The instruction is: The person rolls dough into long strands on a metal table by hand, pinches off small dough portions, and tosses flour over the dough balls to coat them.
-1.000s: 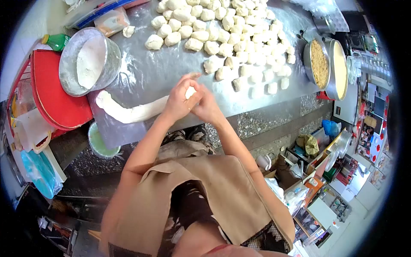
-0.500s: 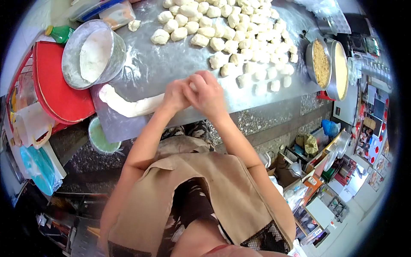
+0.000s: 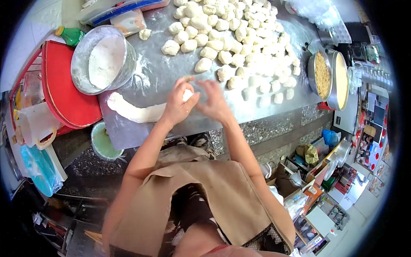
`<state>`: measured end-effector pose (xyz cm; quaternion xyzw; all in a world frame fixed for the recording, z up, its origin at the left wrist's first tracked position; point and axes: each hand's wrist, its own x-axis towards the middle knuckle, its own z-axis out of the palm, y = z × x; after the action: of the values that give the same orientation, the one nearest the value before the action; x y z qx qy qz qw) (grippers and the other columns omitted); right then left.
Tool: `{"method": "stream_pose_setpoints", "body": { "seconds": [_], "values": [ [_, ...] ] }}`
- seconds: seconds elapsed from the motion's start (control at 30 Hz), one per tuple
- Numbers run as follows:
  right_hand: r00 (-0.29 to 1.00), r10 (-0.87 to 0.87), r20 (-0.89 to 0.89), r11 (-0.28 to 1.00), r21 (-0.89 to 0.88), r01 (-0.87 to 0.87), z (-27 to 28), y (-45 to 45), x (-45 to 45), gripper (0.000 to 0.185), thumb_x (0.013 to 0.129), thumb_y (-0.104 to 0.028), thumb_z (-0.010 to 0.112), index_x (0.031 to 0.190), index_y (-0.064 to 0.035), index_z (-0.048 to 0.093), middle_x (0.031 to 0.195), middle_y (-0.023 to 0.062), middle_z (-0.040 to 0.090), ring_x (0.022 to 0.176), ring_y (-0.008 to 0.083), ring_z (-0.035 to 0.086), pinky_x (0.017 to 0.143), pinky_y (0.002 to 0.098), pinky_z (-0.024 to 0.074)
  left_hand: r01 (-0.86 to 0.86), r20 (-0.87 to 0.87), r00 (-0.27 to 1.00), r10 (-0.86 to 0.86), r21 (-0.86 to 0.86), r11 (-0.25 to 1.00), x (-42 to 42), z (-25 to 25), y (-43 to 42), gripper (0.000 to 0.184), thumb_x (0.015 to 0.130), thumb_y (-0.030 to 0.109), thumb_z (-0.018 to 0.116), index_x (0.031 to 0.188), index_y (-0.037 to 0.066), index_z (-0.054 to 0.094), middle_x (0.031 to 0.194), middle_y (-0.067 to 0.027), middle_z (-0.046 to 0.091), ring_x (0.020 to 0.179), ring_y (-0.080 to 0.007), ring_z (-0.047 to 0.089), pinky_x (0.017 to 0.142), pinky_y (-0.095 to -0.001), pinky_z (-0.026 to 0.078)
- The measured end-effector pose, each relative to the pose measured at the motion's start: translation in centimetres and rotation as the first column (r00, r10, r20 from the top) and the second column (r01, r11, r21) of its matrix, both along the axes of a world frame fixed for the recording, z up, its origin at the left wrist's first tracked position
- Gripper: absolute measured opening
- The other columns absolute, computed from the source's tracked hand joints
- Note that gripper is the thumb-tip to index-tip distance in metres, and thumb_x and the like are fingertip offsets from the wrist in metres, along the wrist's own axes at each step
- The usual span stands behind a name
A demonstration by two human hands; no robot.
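Note:
A long rope of white dough lies along the near left part of the metal table. My left hand is wrapped round the rope's right end, where a white tip shows between thumb and fingers. Just right of it, my right hand is lifted with fingers apart, slightly blurred, holding nothing visible. Beyond both hands, many floury dough pieces are spread over the table. One dough piece sits at the near edge of this group, closest to my hands.
A metal bowl of flour stands at the left beside a red stool-like surface. Two round pans, one with a crumbly filling, stand at the right end. A green bucket is below the table's left corner.
My hands were together on the dough's end; now the right one has come away and opened. Another dough piece has appeared at the group's near edge. The view has shifted slightly.

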<state>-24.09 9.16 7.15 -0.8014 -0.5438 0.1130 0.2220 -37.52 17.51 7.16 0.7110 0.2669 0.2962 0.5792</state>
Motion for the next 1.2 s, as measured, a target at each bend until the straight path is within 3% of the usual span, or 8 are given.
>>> {"method": "stream_pose_setpoints", "body": {
  "seconds": [0.1,0.17,0.33,0.7,0.83,0.93,1.1,1.2],
  "values": [
    [0.780,0.096,-0.618,0.994,0.102,-0.042,1.2,-1.5,-2.5,0.043,0.075,-0.018,0.072,0.112,-0.0047,0.056,0.106,0.0204,0.058,0.095,0.0293,0.060,0.083,0.0396,0.0487,0.121,0.156,0.984,-0.087,-0.225,0.967,-0.2,-0.1,-1.1,0.024,0.083,0.015,0.070,0.095,0.005,0.053,0.119,-0.0132,0.059,0.110,-0.0250,0.059,0.090,-0.0351,0.046],
    [0.344,-0.212,-0.915,0.955,-0.120,0.272,2.2,-1.1,-1.3,0.037,0.074,-0.019,0.074,0.105,-0.0043,0.059,0.092,0.0149,0.062,0.080,0.0266,0.062,0.074,0.0341,0.0509,0.172,-0.292,0.935,-0.200,-0.120,0.978,-1.0,0.5,-0.5,0.040,0.077,0.022,0.077,0.106,0.006,0.054,0.119,-0.0128,0.061,0.110,-0.0268,0.061,0.089,-0.0381,0.048],
    [0.927,-0.100,-0.360,0.939,0.273,0.207,3.7,-1.4,-2.6,0.022,0.076,-0.017,0.072,0.092,-0.0051,0.062,0.083,0.0130,0.062,0.072,0.0272,0.061,0.062,0.0359,0.0493,0.254,-0.463,0.866,-0.189,0.082,0.964,0.1,-1.6,-1.3,0.052,0.071,0.023,0.079,0.115,0.008,0.058,0.094,-0.0180,0.068,0.089,-0.0374,0.065,0.073,-0.0409,0.052],
    [0.909,-0.409,-0.079,0.899,0.136,0.416,-4.8,0.8,-0.7,0.028,0.076,-0.016,0.067,0.100,-0.0032,0.058,0.100,0.0191,0.058,0.087,0.0378,0.058,0.072,0.0443,0.0492,0.216,-0.264,0.952,-0.153,0.226,0.950,-1.4,2.1,-3.7,0.020,0.073,0.016,0.075,0.081,0.006,0.059,0.076,-0.0163,0.064,0.065,-0.0325,0.063,0.062,-0.0364,0.051],
    [0.930,-0.320,-0.181,0.933,0.108,0.342,-1.0,-2.2,-1.7,0.059,0.075,-0.023,0.069,0.128,-0.0044,0.051,0.129,0.0273,0.045,0.110,0.0435,0.051,0.094,0.0437,0.0452,0.013,-0.217,0.975,-0.040,-0.124,0.992,-2.4,1.1,-1.8,0.021,0.078,0.013,0.074,0.082,0.004,0.056,0.086,-0.0095,0.068,0.065,-0.0191,0.061,0.063,-0.0317,0.049],
    [0.993,-0.010,-0.114,0.998,-0.057,0.003,1.2,-4.0,-3.2,0.053,0.074,-0.020,0.070,0.121,-0.0021,0.055,0.123,0.0255,0.051,0.106,0.0412,0.055,0.089,0.0410,0.0473,0.017,-0.042,0.999,-0.013,0.118,0.993,-1.2,-0.8,-1.4,0.027,0.078,0.019,0.076,0.087,0.004,0.055,0.108,-0.0108,0.065,0.084,-0.0191,0.062,0.073,-0.0323,0.049],
    [0.300,-0.188,-0.935,0.925,-0.066,0.375,1.2,-4.8,-4.3,0.030,0.073,-0.010,0.074,0.099,-0.0017,0.062,0.089,0.0039,0.064,0.079,0.0139,0.060,0.071,0.0279,0.0486,0.142,0.129,0.978,-0.162,0.148,0.979,-1.8,-0.2,-3.1,0.044,0.069,0.025,0.082,0.101,0.007,0.059,0.108,-0.0130,0.066,0.092,-0.0264,0.066,0.076,-0.0373,0.052],
    [0.298,-0.237,-0.925,0.917,-0.111,0.384,1.7,-6.5,-3.7,0.027,0.074,-0.010,0.074,0.096,-0.0025,0.061,0.084,0.0008,0.062,0.078,0.0082,0.057,0.068,0.0251,0.0486,0.316,-0.454,0.854,-0.255,0.062,0.947,-1.8,-1.5,-3.9,0.056,0.060,0.024,0.085,0.108,0.010,0.060,0.094,-0.0142,0.069,0.087,-0.0351,0.066,0.073,-0.0429,0.053]
  ]
}}
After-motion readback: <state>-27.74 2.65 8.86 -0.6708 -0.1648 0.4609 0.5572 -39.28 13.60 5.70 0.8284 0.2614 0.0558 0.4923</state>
